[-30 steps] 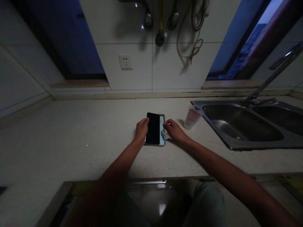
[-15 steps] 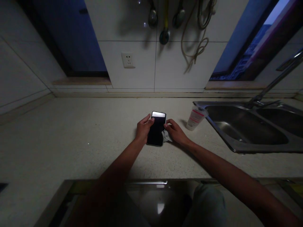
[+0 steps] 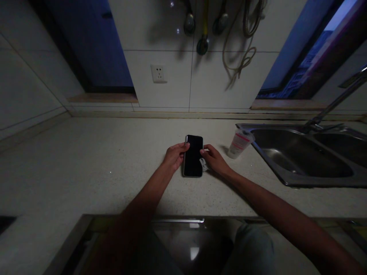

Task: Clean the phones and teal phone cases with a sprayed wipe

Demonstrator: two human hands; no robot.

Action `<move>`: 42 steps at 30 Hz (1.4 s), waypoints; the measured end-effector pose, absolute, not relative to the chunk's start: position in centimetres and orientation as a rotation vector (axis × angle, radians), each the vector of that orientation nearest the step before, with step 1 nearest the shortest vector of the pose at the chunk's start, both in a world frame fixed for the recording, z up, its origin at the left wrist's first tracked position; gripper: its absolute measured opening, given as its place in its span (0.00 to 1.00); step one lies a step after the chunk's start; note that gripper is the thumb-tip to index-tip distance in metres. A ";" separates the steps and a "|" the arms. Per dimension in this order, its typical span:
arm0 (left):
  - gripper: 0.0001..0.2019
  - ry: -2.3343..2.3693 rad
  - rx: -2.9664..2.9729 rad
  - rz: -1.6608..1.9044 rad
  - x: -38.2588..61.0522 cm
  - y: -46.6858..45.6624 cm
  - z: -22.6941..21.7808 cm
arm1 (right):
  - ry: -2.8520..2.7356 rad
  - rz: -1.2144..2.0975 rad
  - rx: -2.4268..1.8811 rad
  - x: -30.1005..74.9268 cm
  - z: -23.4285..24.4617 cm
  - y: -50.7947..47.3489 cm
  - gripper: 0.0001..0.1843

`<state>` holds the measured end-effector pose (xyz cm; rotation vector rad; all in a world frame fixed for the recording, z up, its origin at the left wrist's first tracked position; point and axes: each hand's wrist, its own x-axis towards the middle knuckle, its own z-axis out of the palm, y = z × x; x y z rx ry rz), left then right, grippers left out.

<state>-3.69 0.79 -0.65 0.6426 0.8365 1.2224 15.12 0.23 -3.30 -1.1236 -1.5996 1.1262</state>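
Note:
A black smartphone (image 3: 194, 156) with a dark screen is held over the countertop, its long side pointing away from me. My left hand (image 3: 174, 156) grips its left edge, with the thumb on the front near the upper left. At the right edge, my right hand (image 3: 215, 158) pinches the phone with its thumb on the side of the screen. Beneath that hand a small white, crumpled piece (image 3: 204, 164) with dark marks shows against the phone's lower right side. Whether it is tissue or a wrapper I cannot tell.
A clear plastic cup (image 3: 240, 143) with red print stands tilted-looking beside the steel sink (image 3: 282, 179) on the right. The pale countertop (image 3: 86, 164) runs along a tiled wall with a socket (image 3: 158, 73). Hoses and cord (image 3: 239, 67) hang above.
The phone is turned a little more upright, and the bright reflection at its top is gone. My left hand's fingers have shifted around its edge. The view has moved slightly.

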 end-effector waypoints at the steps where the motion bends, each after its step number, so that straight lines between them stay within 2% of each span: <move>1: 0.10 0.840 0.640 1.229 -3.7 0.8 -0.7 | -1.597 1.161 -1.122 15.1 -3.2 0.2 0.25; 12: 0.10 0.878 0.658 1.475 -3.0 0.9 -0.6 | -1.919 1.183 -1.049 14.7 -2.0 -0.9 0.24; 21: 0.13 0.831 0.735 1.555 -2.5 0.8 0.2 | -1.884 1.283 -1.022 15.0 -2.2 -0.8 0.23; 27: 0.16 0.824 0.708 1.681 -2.7 1.4 -0.8 | -1.791 1.321 -0.997 14.6 -2.1 -1.0 0.27; 31: 0.10 0.844 0.461 1.783 -3.2 2.3 -1.6 | -1.678 1.391 -1.071 14.5 -2.1 -0.9 0.29; 35: 0.08 0.809 0.285 1.864 -3.7 2.9 -1.6 | -1.615 1.429 -1.122 14.4 -2.0 -1.0 0.27; 42: 0.03 0.648 0.285 1.741 -3.0 2.5 -1.3 | -1.440 1.403 -1.156 13.8 -1.9 -1.3 0.26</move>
